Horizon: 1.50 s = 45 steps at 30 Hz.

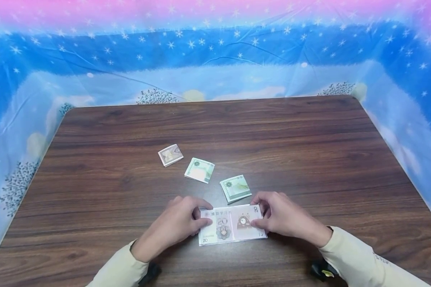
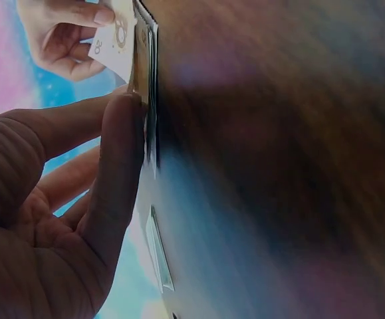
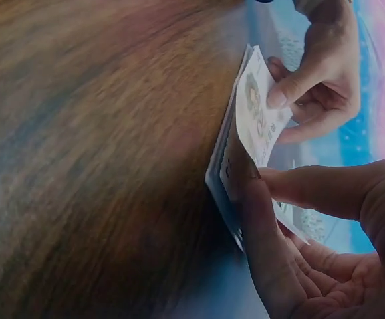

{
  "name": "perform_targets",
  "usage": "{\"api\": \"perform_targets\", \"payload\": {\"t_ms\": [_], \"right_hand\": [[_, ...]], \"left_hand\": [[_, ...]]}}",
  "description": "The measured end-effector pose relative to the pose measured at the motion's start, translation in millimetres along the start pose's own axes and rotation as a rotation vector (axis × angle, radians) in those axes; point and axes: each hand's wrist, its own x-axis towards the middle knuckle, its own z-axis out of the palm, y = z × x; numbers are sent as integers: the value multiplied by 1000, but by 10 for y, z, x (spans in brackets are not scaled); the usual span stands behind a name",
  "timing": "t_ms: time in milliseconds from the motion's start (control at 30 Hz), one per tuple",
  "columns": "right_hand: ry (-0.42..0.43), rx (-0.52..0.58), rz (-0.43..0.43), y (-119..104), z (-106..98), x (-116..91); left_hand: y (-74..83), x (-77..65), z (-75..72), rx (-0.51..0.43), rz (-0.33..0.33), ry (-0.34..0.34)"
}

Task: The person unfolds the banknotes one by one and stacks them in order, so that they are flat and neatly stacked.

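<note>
Head view: Pinches the left end of a pale banknote printed "20" with the left hand, pressing the thumb on its face and curving the index finger to the far edge. Grips the right end with the right hand in a mirrored pose. Reaches in from near left and near right in cream sleeves, angling both hands inward. Spreads the banknote across the near middle of a brown wood-grain table. Shows, stepping from far left toward the right hand, a brownish folded note, a green folded note and a second green folded note, the last just beyond the banknote.

Left wrist view: Frames the left hand up close, squeezing the banknote between thumb and finger, with other fingers loosely bent behind. Reveals layered paper edges beneath, low over the table. Captures the right hand opposite, laying its thumb on the banknote's raised right end.

Right wrist view: Frames the right hand clasping the right end between thumb and finger, bending the remaining fingers behind. Bows the banknote upward above the layers. Shows the left hand opposite, pressing its thumb on the printed face.
</note>
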Motion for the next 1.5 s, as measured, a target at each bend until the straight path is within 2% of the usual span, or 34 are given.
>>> {"api": "perform_targets", "payload": {"t_ms": [233, 367, 533, 667, 833, 967, 1233, 1500], "right_hand": [[28, -164, 4, 26, 33, 1], [53, -234, -22, 54, 40, -6], [87, -292, -70, 55, 28, -23], [106, -301, -54, 28, -14, -19], [167, -278, -43, 40, -104, 68], [205, -246, -33, 100, -177, 207], [192, -218, 26, 176, -216, 484], [166, -278, 47, 102, -150, 639]], "left_hand": [[-9, 26, 30, 59, 41, 30], [-22, 30, 39, 85, 63, 62], [-18, 30, 38, 117, 69, 100], [-6, 32, 2, 126, 60, 114], [-13, 43, -72, 84, 38, 128], [-45, 61, -124, 19, 66, 117], [-93, 57, -185, -125, 50, 59], [-86, 47, -201, -195, 46, 42]]}}
